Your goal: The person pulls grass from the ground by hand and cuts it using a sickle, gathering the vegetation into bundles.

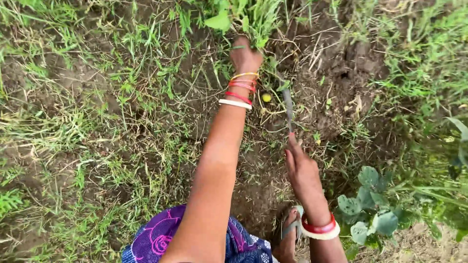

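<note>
My left hand (pixel 245 56) reaches forward and is closed around a clump of green grass (pixel 253 19) at the top middle. Several bangles circle that wrist. My right hand (pixel 301 168) grips the handle of a sickle (pixel 287 104). Its dark curved blade points away from me toward the base of the grass clump, just right of my left wrist. A small yellow round thing (pixel 266 97) lies on the soil between my left wrist and the blade.
Bare brown soil with dry stalks and patchy grass surrounds me. A round-leaved plant (pixel 370 209) grows at the lower right. My foot in a sandal (pixel 290 229) and purple patterned cloth (pixel 165 238) are at the bottom.
</note>
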